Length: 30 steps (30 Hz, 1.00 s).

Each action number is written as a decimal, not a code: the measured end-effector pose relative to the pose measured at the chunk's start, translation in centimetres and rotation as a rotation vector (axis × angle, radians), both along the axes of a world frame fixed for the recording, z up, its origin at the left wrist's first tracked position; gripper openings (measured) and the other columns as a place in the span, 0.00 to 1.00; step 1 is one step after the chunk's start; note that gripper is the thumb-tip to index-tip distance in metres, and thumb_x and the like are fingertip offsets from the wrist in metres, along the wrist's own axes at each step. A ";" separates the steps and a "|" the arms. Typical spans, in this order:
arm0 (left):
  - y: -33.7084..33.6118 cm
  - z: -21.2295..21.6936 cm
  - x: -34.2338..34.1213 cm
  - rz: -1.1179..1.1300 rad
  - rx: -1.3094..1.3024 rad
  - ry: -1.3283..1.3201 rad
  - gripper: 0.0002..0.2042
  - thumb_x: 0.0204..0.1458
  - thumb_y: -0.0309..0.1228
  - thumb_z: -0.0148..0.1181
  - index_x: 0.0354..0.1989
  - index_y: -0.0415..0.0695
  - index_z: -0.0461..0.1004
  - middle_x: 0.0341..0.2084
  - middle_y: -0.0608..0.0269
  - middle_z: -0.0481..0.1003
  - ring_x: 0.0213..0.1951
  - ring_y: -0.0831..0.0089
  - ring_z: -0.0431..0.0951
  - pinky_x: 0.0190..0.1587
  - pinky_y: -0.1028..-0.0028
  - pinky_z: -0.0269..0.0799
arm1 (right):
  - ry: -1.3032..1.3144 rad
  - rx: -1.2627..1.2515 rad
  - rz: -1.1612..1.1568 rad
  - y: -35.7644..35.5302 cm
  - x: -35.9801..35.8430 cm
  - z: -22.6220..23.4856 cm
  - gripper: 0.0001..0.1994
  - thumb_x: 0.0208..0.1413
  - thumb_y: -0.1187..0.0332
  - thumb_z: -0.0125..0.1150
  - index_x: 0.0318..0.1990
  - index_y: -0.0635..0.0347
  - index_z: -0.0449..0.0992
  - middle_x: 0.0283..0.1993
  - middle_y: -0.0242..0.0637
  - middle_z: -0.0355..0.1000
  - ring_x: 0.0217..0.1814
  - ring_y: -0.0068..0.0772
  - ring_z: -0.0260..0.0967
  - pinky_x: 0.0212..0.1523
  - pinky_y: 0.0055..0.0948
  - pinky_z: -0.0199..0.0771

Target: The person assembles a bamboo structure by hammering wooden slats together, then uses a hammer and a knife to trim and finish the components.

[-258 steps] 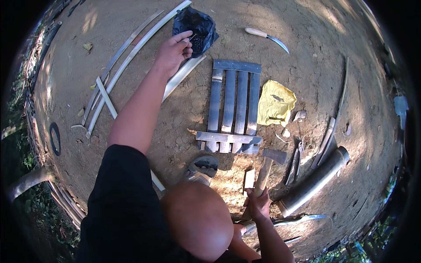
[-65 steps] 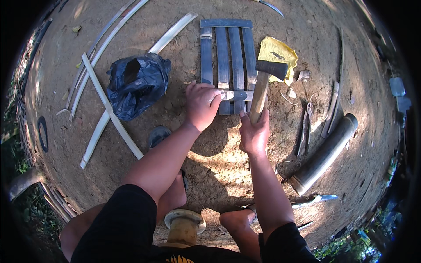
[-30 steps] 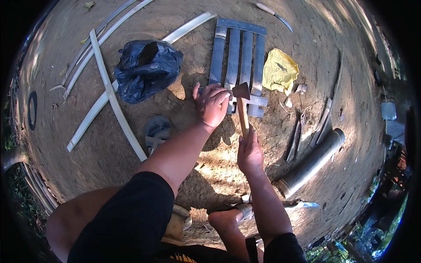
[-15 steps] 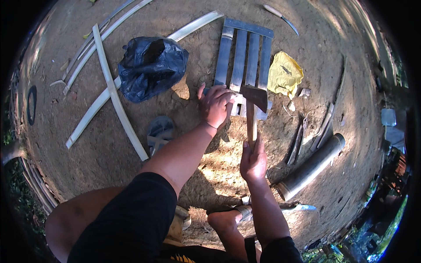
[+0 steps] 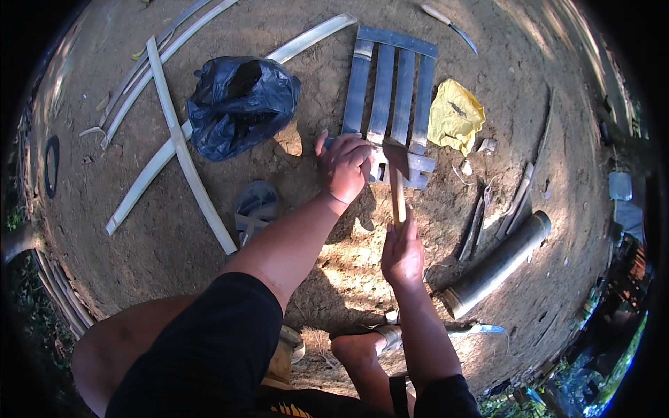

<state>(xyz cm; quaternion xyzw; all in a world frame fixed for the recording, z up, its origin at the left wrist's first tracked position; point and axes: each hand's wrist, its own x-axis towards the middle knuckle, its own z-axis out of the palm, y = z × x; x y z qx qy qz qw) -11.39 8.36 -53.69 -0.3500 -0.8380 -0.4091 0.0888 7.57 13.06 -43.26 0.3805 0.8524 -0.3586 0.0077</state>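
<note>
I see the hammer (image 5: 397,182) upright in the frame, its head resting at the near crosspiece of the slatted bamboo panel (image 5: 390,104), which lies flat on the dirt ground (image 5: 139,279). My right hand (image 5: 402,254) grips the lower end of the wooden handle, fingers wrapped closed around it. My left hand (image 5: 344,166) presses on the near end of the panel, just beside the hammer head, fingers curled narrow; whether they pinch a nail or other small part I cannot tell.

Compared with half a second ago, the hammer head sits at nearly the same point on the crosspiece, and both hands keep their positions. Compared with two seconds ago, the handle has swung from a slant to a near-vertical line.

Left of the panel lies a dark blue plastic bag (image 5: 240,104), with pale bamboo strips (image 5: 185,150) crossed beside it. A sandal (image 5: 254,209) lies near my left forearm. A yellow cloth (image 5: 454,115) lies just right of the panel. A thick bamboo tube (image 5: 498,265) lies well right of my right hand, and a knife (image 5: 451,24) lies beyond the panel.
</note>
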 end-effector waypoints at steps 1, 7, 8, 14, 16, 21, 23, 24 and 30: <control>-0.1 0.0 0.1 0.001 -0.044 0.002 0.04 0.46 0.29 0.64 0.28 0.56 0.79 0.33 0.76 0.80 0.48 0.73 0.78 0.68 0.53 0.47 | -0.150 -0.114 0.017 0.5 -0.3 0.2 0.24 0.64 0.72 0.55 0.66 0.67 0.61 0.47 0.62 0.75 0.42 0.64 0.77 0.38 0.50 0.77; 0.1 0.4 0.0 -0.013 0.063 -0.046 0.03 0.48 0.29 0.63 0.28 0.55 0.79 0.33 0.77 0.80 0.49 0.74 0.78 0.67 0.53 0.46 | 0.154 0.041 -0.031 -0.5 0.5 0.6 0.26 0.64 0.71 0.55 0.68 0.65 0.58 0.45 0.61 0.76 0.40 0.62 0.78 0.36 0.48 0.77; 0.1 0.5 -0.1 -0.011 0.054 -0.043 0.03 0.48 0.29 0.64 0.28 0.55 0.79 0.33 0.77 0.80 0.49 0.74 0.78 0.67 0.53 0.46 | 0.116 0.030 -0.036 -0.6 0.4 0.7 0.26 0.64 0.71 0.55 0.68 0.65 0.58 0.45 0.61 0.76 0.41 0.62 0.78 0.37 0.48 0.78; 0.0 -0.1 0.1 0.001 0.041 -0.023 0.04 0.47 0.29 0.66 0.27 0.56 0.79 0.33 0.79 0.80 0.49 0.75 0.78 0.67 0.54 0.47 | -0.021 -0.026 0.023 0.2 0.2 1.1 0.26 0.64 0.71 0.54 0.69 0.63 0.59 0.45 0.62 0.75 0.40 0.65 0.77 0.39 0.52 0.78; -0.3 0.0 -0.1 -0.017 0.049 -0.036 0.04 0.47 0.29 0.66 0.26 0.56 0.79 0.34 0.78 0.80 0.49 0.75 0.78 0.67 0.54 0.46 | 0.130 0.026 -0.037 -0.6 0.1 1.4 0.26 0.64 0.72 0.55 0.68 0.67 0.59 0.44 0.62 0.76 0.40 0.64 0.78 0.37 0.47 0.78; -0.2 0.5 0.1 -0.029 -0.090 -0.030 0.05 0.46 0.27 0.65 0.26 0.55 0.78 0.34 0.77 0.79 0.49 0.74 0.77 0.67 0.53 0.46 | -0.220 -0.064 0.073 0.5 -0.8 1.2 0.28 0.63 0.71 0.55 0.69 0.64 0.57 0.41 0.60 0.77 0.39 0.67 0.76 0.39 0.56 0.78; 0.0 0.3 0.2 -0.002 0.018 -0.057 0.05 0.45 0.26 0.66 0.25 0.54 0.78 0.33 0.77 0.79 0.49 0.74 0.78 0.67 0.52 0.46 | -0.098 -0.014 0.097 0.3 -0.2 1.2 0.26 0.63 0.71 0.54 0.68 0.64 0.59 0.40 0.60 0.77 0.38 0.66 0.77 0.38 0.53 0.78; 0.1 0.2 0.1 0.007 0.054 -0.058 0.05 0.45 0.26 0.66 0.25 0.54 0.78 0.33 0.77 0.80 0.49 0.74 0.78 0.67 0.52 0.46 | -0.078 -0.033 0.047 0.2 -0.2 1.3 0.26 0.64 0.71 0.54 0.68 0.64 0.59 0.40 0.60 0.76 0.38 0.65 0.77 0.38 0.52 0.78; -0.6 0.3 -0.5 -0.092 -0.038 -0.085 0.11 0.45 0.29 0.69 0.37 0.53 0.79 0.40 0.74 0.79 0.54 0.71 0.76 0.68 0.49 0.44 | 0.060 -0.027 -0.173 0.3 -0.1 1.1 0.24 0.66 0.70 0.54 0.67 0.68 0.61 0.37 0.59 0.77 0.36 0.56 0.79 0.35 0.44 0.77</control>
